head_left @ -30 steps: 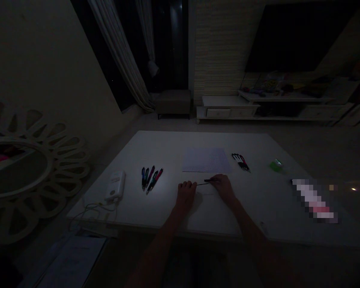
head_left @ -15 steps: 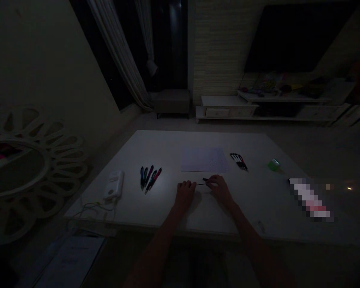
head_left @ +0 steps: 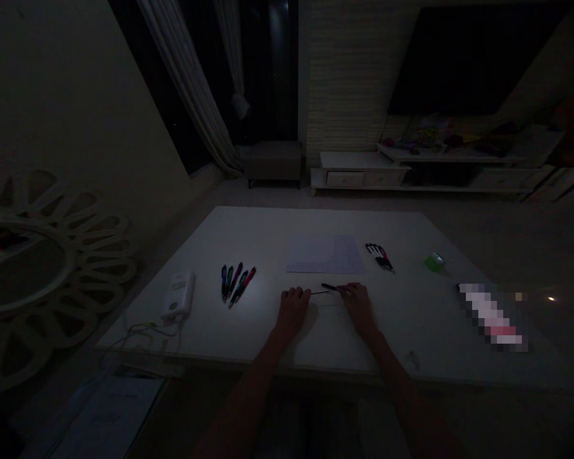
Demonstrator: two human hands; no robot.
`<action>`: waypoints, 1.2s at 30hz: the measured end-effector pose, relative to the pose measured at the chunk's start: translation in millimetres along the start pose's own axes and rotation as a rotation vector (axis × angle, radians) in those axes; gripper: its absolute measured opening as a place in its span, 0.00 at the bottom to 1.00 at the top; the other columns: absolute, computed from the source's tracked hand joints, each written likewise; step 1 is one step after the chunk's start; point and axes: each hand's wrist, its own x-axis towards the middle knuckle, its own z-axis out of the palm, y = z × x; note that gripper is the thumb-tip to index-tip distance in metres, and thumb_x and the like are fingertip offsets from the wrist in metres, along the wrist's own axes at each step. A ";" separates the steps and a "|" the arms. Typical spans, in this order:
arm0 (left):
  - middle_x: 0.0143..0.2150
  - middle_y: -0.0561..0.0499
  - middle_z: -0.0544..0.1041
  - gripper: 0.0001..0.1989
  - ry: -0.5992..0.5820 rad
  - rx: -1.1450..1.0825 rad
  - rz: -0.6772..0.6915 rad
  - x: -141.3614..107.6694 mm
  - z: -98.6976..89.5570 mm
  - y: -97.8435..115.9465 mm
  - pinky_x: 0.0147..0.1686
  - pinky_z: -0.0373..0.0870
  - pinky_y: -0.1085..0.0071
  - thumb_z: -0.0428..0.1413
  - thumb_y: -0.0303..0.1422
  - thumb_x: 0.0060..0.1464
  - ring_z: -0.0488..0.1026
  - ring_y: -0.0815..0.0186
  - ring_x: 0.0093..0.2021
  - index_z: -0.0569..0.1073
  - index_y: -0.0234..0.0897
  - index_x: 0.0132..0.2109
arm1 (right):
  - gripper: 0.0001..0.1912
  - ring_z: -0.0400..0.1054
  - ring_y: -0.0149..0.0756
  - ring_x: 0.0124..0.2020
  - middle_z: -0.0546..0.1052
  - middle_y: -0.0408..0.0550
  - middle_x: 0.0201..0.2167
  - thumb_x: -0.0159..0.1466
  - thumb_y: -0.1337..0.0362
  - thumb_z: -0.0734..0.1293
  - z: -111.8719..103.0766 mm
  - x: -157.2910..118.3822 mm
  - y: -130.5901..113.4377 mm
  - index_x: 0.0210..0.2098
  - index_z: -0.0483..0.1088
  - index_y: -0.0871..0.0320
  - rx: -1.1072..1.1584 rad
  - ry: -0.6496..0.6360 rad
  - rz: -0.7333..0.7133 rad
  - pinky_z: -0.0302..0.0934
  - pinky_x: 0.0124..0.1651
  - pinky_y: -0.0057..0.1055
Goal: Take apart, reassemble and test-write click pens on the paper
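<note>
"What was the room like?"

"Dim. A white rectangular table filled the middle, with a grey box-shaped ottoman and long pale curtains beyond its far left corner. A large black flat television hung above a low white cabinet past the far edge. A round mirror with a white petal-shaped frame stood off the left edge."

"And on the table?"

"Towards the near left corner, a white block-shaped device with cables. Five dark, coloured pens lay fanned between it and the hands. A pale, finely patterned paper sheet lay flat around the middle, with a cluster of black-and-white pens, one partly red, beside it and a small green object near the right edge."

"The hands?"

"Nearer the near edge, just short of the paper. The left hand was closed on one end of a thin dark stick, which reached towards the right hand. That one pinched a slender black pen-like piece (too dark to make out clearly), its free end pointing left. I couldn't tell whether stick and piece touched."
</note>
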 end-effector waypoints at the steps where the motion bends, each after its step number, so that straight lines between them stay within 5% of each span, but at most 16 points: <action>1: 0.42 0.47 0.69 0.11 -0.003 -0.002 0.012 -0.1 0.6 -0.2 0.41 0.57 0.63 0.45 0.28 0.60 0.64 0.60 0.42 0.66 0.40 0.48 | 0.14 0.62 0.41 0.43 0.71 0.52 0.38 0.62 0.55 0.62 0.7 -0.8 -3.0 0.37 0.75 0.54 0.016 -0.005 0.000 0.59 0.46 0.38; 9: 0.43 0.47 0.69 0.10 -0.043 -0.052 0.033 0.4 1.4 -0.8 0.43 0.57 0.63 0.46 0.28 0.60 0.64 0.61 0.44 0.66 0.40 0.48 | 0.12 0.63 0.41 0.40 0.71 0.50 0.33 0.60 0.56 0.63 -3.2 -1.6 -5.6 0.28 0.73 0.55 0.104 -0.069 0.004 0.59 0.45 0.39; 13: 0.43 0.47 0.69 0.11 -0.074 -0.067 0.050 1.4 -0.1 -0.4 0.43 0.57 0.63 0.45 0.27 0.60 0.64 0.61 0.45 0.66 0.40 0.48 | 0.13 0.64 0.40 0.37 0.71 0.49 0.34 0.59 0.55 0.64 -18.2 -11.1 6.7 0.38 0.72 0.55 0.088 -0.075 0.096 0.60 0.41 0.38; 15: 0.44 0.47 0.69 0.11 -0.084 -0.069 0.061 1.5 -1.0 -0.5 0.43 0.57 0.63 0.45 0.27 0.60 0.64 0.61 0.44 0.66 0.40 0.48 | 0.15 0.64 0.40 0.37 0.71 0.49 0.36 0.58 0.55 0.65 -13.4 -11.9 1.0 0.42 0.72 0.54 0.110 -0.131 0.082 0.61 0.41 0.38; 18: 0.44 0.47 0.69 0.11 -0.081 -0.073 0.071 0.9 -1.5 -0.9 0.43 0.57 0.63 0.46 0.27 0.59 0.64 0.61 0.44 0.65 0.41 0.49 | 0.10 0.64 0.40 0.40 0.72 0.50 0.35 0.59 0.56 0.64 0.7 -8.2 -11.3 0.34 0.73 0.54 0.130 -0.204 -0.010 0.61 0.44 0.38; 26: 0.43 0.48 0.69 0.11 -0.064 -0.071 0.041 0.8 2.7 -2.2 0.43 0.58 0.64 0.45 0.26 0.60 0.64 0.62 0.44 0.65 0.40 0.48 | 0.12 0.64 0.41 0.38 0.72 0.50 0.32 0.59 0.55 0.63 -26.4 -12.2 18.4 0.29 0.72 0.56 -0.045 -0.091 0.059 0.59 0.43 0.38; 30: 0.42 0.48 0.69 0.11 -0.046 -0.107 0.044 0.6 3.3 -1.9 0.43 0.58 0.64 0.45 0.27 0.60 0.64 0.62 0.44 0.66 0.40 0.48 | 0.11 0.64 0.41 0.39 0.73 0.50 0.32 0.59 0.55 0.65 -16.1 -7.2 12.5 0.29 0.74 0.55 -0.058 -0.165 0.007 0.59 0.44 0.38; 36: 0.45 0.48 0.70 0.13 -0.021 -0.198 0.086 -1.8 8.2 -4.6 0.45 0.59 0.65 0.46 0.26 0.59 0.65 0.63 0.45 0.67 0.40 0.51 | 0.14 0.64 0.41 0.42 0.73 0.52 0.37 0.59 0.56 0.64 -21.3 -13.5 14.6 0.39 0.74 0.56 -0.135 -0.137 -0.039 0.59 0.46 0.38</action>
